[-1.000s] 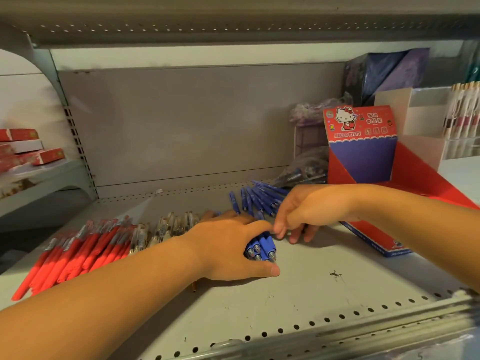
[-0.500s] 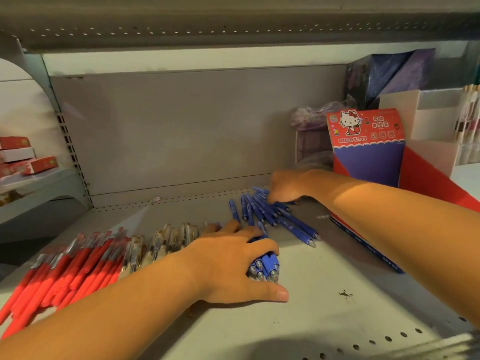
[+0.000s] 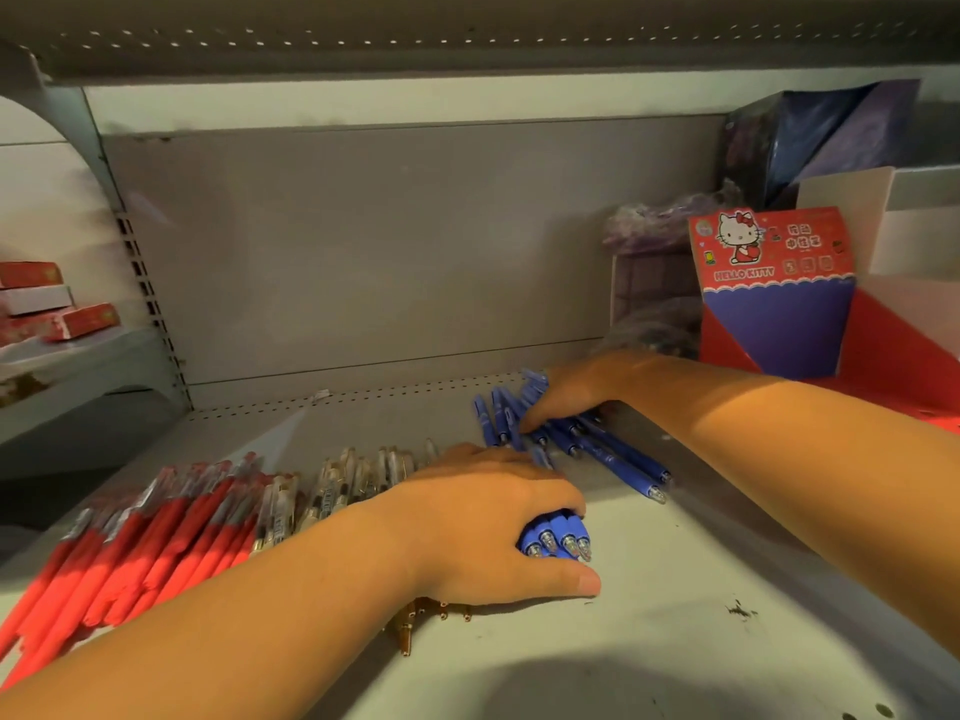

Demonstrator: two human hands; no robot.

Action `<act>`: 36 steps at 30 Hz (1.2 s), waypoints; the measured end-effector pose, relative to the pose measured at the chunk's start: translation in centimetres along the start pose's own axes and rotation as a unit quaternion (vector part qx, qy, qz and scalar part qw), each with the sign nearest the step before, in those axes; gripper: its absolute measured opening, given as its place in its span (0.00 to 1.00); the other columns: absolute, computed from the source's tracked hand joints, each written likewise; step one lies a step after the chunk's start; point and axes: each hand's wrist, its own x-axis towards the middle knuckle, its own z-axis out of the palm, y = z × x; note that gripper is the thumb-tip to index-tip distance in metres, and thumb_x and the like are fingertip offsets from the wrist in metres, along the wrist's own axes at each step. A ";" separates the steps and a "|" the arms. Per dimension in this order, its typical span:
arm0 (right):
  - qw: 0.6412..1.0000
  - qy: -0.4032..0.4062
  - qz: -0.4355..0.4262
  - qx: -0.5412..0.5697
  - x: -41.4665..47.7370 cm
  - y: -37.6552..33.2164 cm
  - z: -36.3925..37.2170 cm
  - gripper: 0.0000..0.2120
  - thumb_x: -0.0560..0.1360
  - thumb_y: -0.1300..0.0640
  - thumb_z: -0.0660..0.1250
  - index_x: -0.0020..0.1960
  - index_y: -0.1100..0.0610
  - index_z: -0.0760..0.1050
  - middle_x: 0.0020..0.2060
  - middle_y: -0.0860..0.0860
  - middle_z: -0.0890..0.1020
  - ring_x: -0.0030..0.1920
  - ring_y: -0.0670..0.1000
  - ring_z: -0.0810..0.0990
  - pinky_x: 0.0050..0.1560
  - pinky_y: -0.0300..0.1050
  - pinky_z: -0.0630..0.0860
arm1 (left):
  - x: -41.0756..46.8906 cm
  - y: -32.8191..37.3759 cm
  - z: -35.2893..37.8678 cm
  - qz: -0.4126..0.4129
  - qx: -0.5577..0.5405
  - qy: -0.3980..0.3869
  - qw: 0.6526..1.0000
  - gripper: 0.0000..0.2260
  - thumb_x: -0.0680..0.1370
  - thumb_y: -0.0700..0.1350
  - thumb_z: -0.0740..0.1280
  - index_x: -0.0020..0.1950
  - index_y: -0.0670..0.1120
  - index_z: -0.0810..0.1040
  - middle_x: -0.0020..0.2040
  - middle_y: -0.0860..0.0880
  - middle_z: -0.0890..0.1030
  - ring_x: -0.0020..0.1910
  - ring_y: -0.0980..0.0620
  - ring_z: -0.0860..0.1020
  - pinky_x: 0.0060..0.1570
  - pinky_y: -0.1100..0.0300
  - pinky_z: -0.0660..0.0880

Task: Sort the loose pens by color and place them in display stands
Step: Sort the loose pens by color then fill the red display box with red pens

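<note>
Left hand: the left hand [image 3: 483, 522] sits low on the shelf [image 3: 701, 641], fingers curled over the top of a bundle and the thumb lying flat along the shelf beneath it.
Held bundle: the held blue pens [image 3: 558, 540] are clamped between those fingers and the thumb. Their clear tips poke out of the fist toward 3 o'clock, and the barrels are hidden inside the palm.
Right hand: the right hand [image 3: 571, 397] reaches in at about 1 o'clock from the left one. Its fingers are bent down onto the loose pile, and I cannot tell whether they actually pinch a pen.
Loose pile: the loose blue pens [image 3: 618, 454] lie fanned on the shelf under and around the right fingertips, most of them running out toward 4 o'clock with the tips at that end.
Red pens: the red pens [image 3: 156, 537] lie in a row at 9 o'clock of the left hand.
Clear pens: the clear pens [image 3: 337, 485] lie just beside the red ones, partly under the left wrist.
Stand: the display stand [image 3: 774, 304], red and blue card, is upright at 2 o'clock, behind the right forearm.
</note>
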 end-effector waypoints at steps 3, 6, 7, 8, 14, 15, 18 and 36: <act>0.999 -0.022 0.018 0.044 0.3 -0.3 0.0 0.12 0.70 0.46 0.71 0.38 0.55 0.80 0.34 0.53 0.85 0.32 0.52 0.82 0.37 0.42 0.79 | 0.1 0.0 0.0 0.003 0.002 -0.001 1.000 0.21 0.75 0.70 0.59 0.61 0.58 0.73 0.52 0.58 0.78 0.49 0.56 0.76 0.53 0.55 0.76; 0.997 -0.033 0.029 0.061 0.1 -1.1 0.4 0.12 0.71 0.49 0.68 0.41 0.58 0.81 0.37 0.56 0.86 0.35 0.54 0.82 0.45 0.46 0.80 | 0.2 -0.1 0.0 0.003 0.008 0.006 1.000 0.22 0.75 0.70 0.59 0.61 0.59 0.73 0.52 0.58 0.78 0.49 0.57 0.76 0.54 0.55 0.76; 0.998 -0.030 0.027 0.046 0.1 -1.4 0.6 0.13 0.73 0.48 0.67 0.43 0.58 0.81 0.38 0.56 0.86 0.35 0.53 0.82 0.45 0.45 0.80 | 0.1 -0.1 0.1 0.004 0.011 0.009 1.000 0.22 0.75 0.70 0.59 0.61 0.59 0.73 0.52 0.58 0.78 0.50 0.57 0.75 0.55 0.55 0.75; 0.999 -0.029 0.024 0.022 0.0 -1.8 0.7 0.14 0.75 0.48 0.65 0.46 0.58 0.80 0.37 0.56 0.86 0.34 0.53 0.82 0.45 0.45 0.80 | 0.1 -0.1 0.1 0.005 0.015 0.013 1.000 0.22 0.75 0.71 0.59 0.61 0.59 0.73 0.52 0.58 0.78 0.50 0.57 0.75 0.55 0.55 0.75; 0.999 0.026 0.016 -0.028 -1.0 -2.7 0.9 0.12 0.79 0.54 0.62 0.43 0.61 0.77 0.36 0.56 0.80 0.32 0.52 0.77 0.36 0.43 0.75 | 0.0 0.1 0.2 0.012 0.011 0.020 1.000 0.21 0.75 0.70 0.59 0.61 0.58 0.73 0.52 0.58 0.77 0.49 0.57 0.74 0.54 0.56 0.75; 0.999 0.029 0.012 -0.022 -1.2 -2.6 0.8 0.11 0.79 0.55 0.61 0.45 0.61 0.77 0.37 0.56 0.80 0.33 0.52 0.76 0.35 0.43 0.73 | 0.0 0.1 0.2 0.012 0.007 0.020 1.000 0.21 0.75 0.69 0.60 0.61 0.58 0.73 0.51 0.58 0.77 0.49 0.57 0.74 0.53 0.56 0.75; 0.997 0.068 0.003 0.023 -1.7 -1.9 0.2 0.07 0.80 0.57 0.60 0.50 0.59 0.74 0.41 0.56 0.79 0.37 0.52 0.77 0.41 0.43 0.73 | -0.1 0.0 0.3 0.014 0.003 0.021 1.000 0.21 0.76 0.69 0.60 0.61 0.58 0.73 0.52 0.58 0.77 0.49 0.56 0.75 0.53 0.56 0.76; 0.986 -0.005 0.044 0.161 -10.4 0.1 3.3 0.04 0.77 0.62 0.59 0.45 0.59 0.72 0.34 0.57 0.77 0.29 0.55 0.73 0.32 0.43 0.73 | 0.3 0.5 1.1 -0.028 -0.003 0.032 0.999 0.28 0.71 0.75 0.57 0.63 0.59 0.70 0.55 0.57 0.77 0.51 0.55 0.76 0.53 0.55 0.76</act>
